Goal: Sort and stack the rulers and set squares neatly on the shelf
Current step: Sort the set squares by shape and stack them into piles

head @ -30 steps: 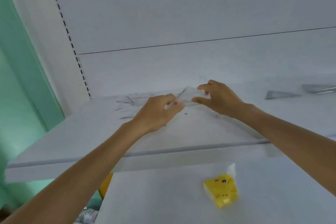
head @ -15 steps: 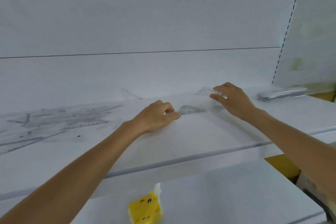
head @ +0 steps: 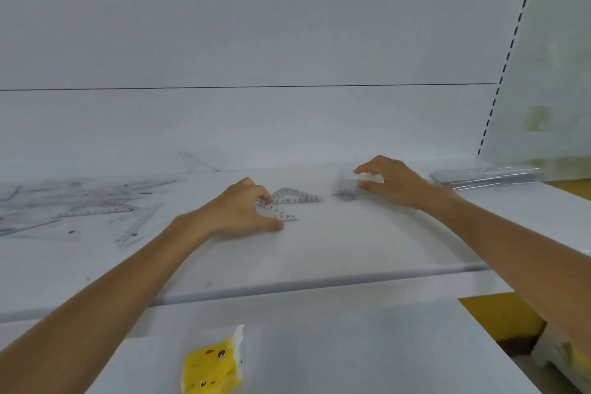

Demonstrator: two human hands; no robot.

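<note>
Two hands: the left hand (head: 236, 213) pinches a small set square (head: 279, 214) between thumb and forefinger near the middle of the shelf (head: 351, 246). At 2 o'clock from it, the right hand (head: 395, 182) has its fingers (head: 367, 166) curled round a blurred clear stack (head: 347, 184).
Front edge: a grey lip (head: 319, 282) runs from 9 to 3 o'clock under both forearms, with bare board between it and the hands.
Right limit: the slotted upright (head: 508, 51) closes the shelf at 2 o'clock.
Between the hands: a loose set square (head: 295, 195) lies flat just beyond the left hand and apart from the clear stack.
9 o'clock: scattered rulers (head: 83, 205) overlap, too blurred to count.
11 o'clock: a leaning set square (head: 198, 163) stands against the back panel (head: 256, 25).
3 o'clock: a wrapped ruler pack (head: 486, 174) lies by the upright, near the right wrist.
6 o'clock: a yellow packet (head: 212, 361) lies on the lower shelf (head: 351, 345).
Since half a second ago: the left hand, then a fist beside the loose set square, now holds a numbered one nearer the lip. The right hand sits in much the same place.
</note>
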